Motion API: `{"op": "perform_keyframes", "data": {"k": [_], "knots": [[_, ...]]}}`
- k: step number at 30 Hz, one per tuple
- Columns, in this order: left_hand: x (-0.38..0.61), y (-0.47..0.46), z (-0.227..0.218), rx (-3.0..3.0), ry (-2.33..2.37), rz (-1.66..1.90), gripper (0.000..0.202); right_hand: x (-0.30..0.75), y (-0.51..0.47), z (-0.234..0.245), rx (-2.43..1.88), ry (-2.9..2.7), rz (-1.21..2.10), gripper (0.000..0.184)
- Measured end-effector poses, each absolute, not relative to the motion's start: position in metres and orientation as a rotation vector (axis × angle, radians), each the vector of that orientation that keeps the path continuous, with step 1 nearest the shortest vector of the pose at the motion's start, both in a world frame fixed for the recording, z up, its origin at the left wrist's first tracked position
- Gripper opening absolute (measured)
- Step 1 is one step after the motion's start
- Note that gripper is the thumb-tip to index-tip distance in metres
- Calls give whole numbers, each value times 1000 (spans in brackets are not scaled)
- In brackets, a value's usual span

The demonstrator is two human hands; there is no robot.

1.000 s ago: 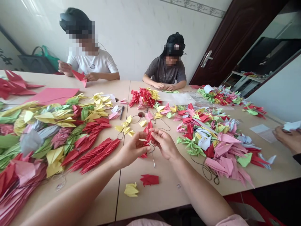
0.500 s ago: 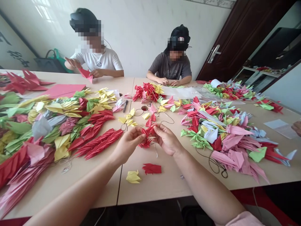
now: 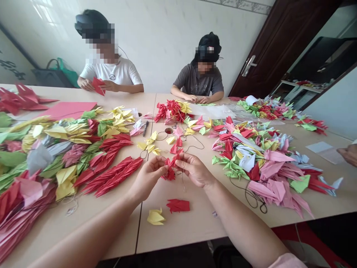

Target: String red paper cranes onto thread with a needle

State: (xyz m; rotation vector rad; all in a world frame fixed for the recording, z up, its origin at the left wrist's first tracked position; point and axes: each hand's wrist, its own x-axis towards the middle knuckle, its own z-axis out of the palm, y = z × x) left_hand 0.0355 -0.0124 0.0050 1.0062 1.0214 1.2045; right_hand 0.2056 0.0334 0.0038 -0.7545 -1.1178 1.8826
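Between my hands, above the table's middle, is a red origami crane (image 3: 170, 163). My left hand (image 3: 152, 172) pinches its left side and my right hand (image 3: 193, 169) pinches its right side. More red folded paper shows right under it, and a thin string (image 3: 183, 182) hangs below my right fingers. Closer to me lie a flat red folded paper piece (image 3: 178, 205) and a yellow folded paper piece (image 3: 156, 216). Just beyond my fingers are small red paper pieces (image 3: 176, 145) and a dark cord (image 3: 195, 143).
Piles of coloured paper cranes (image 3: 61, 145) cover the left side; another heap (image 3: 259, 160) fills the right. A black pen (image 3: 145, 128) lies near the seam. Two people (image 3: 111, 72) sit opposite, one holding red paper (image 3: 98, 86). Another person's hand (image 3: 348, 154) is at the far right.
My hands have lowered slightly and spread the red crane a little wider. Across the table, the person at left has brought both hands together on the red paper. The view has shifted slightly.
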Motion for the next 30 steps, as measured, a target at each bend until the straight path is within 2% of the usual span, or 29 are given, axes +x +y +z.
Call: {"op": "perform_keyframes", "data": {"k": [8,13,18,23,25,28,30], "knots": [[25,-9,-1,1113,1101,1164,22,201,29,-3,-856,-1255,1787,27],[24,-11,-1,1147,1083,1124,23,198,25,-1,-923,-1194,1838,49],[23,-15,2,1205,1078,1100,26,192,23,6,-912,-1132,1936,32],[19,-17,3,1474,1326,1152,49,192,24,7,-918,-991,1926,32],[18,-16,2,1569,1370,1056,42,195,25,6,-916,-941,1947,31],[18,-13,1,1597,1307,986,14,198,25,7,-906,-886,1968,30],[18,-12,2,1530,1264,981,10,200,26,8,-902,-857,1972,30]]}}
